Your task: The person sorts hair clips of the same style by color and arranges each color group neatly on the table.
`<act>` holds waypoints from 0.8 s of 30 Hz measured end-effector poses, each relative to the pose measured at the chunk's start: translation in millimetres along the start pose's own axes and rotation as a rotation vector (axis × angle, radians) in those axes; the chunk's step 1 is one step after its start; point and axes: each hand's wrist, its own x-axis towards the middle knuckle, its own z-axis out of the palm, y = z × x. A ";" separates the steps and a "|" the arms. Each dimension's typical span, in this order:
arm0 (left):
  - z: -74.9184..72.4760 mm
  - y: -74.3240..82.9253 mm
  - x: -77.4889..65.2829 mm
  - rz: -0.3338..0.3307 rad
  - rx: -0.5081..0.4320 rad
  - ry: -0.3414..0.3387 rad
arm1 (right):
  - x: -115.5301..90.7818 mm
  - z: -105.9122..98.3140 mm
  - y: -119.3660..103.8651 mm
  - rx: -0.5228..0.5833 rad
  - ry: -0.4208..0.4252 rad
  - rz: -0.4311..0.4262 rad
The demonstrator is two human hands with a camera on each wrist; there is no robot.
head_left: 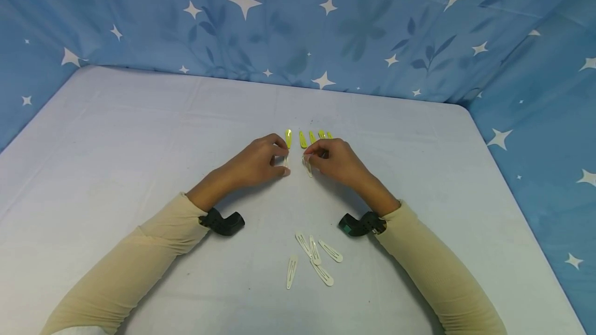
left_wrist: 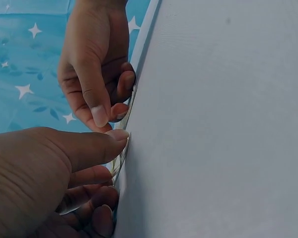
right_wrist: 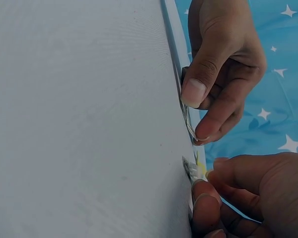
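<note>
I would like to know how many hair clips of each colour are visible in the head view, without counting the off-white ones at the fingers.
Bright yellow teardrop-shaped hair clips: 5 visible, the rightmost partly hidden by the right hand
Off-white teardrop-shaped hair clips, in the loose lower group: 5
Total: 10 visible

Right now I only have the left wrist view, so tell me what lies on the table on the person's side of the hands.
Observer: Five white clips lie there on the table.
Operator: Check the far side too.
Observer: Just beyond the left hand and right hand, at least five yellow clips lie in a row.
Operator: Describe the sleeves.
Observer: They are beige, both of them.
</note>
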 end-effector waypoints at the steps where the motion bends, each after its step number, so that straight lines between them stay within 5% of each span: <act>1: -0.1 -0.2 -0.1 0.001 -0.001 0.000 | 0.0 -0.1 -0.5 0.001 -0.001 0.003; 9: -1.3 0.4 -1.3 -0.002 -0.032 -0.003 | -2.3 -0.9 -2.3 0.007 0.002 0.019; 24: 2.8 -4.5 -1.0 -0.069 -0.112 0.047 | -27.4 -5.6 -5.5 0.034 -0.057 -0.085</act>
